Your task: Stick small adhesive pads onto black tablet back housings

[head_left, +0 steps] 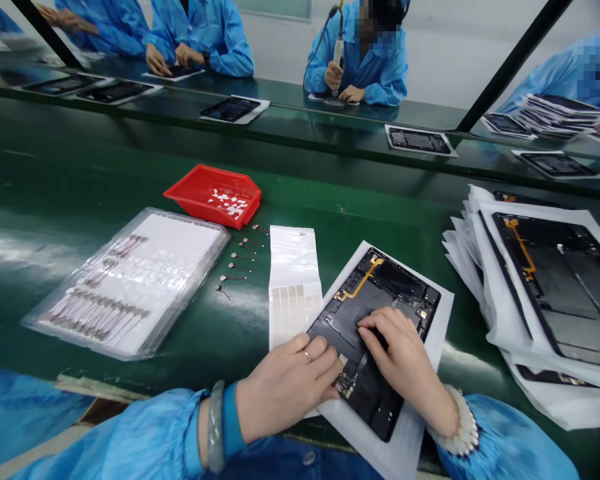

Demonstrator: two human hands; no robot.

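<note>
A black device housing (380, 293) with an orange flex cable lies tilted on a white sheet (443, 317). My left hand (293, 377), with a ring, rests at the housing's lower left edge, its fingers curled together by the small circuit parts; what they hold, if anything, is hidden. My right hand (400, 350) reaches over the middle of the housing, thumb and forefinger pinched on something too small to make out. Left of the housing is a white strip sheet (294, 267) with pale adhesive pieces. Several small round parts with wires (234, 255) lie beside it.
A clear tray (180, 250) of wired parts lies left, below a red bin (205, 190) with white bits. Stacked housings on sheets (560, 287) stand right. Across a raised ledge (300, 143) with more housings, several people in blue work.
</note>
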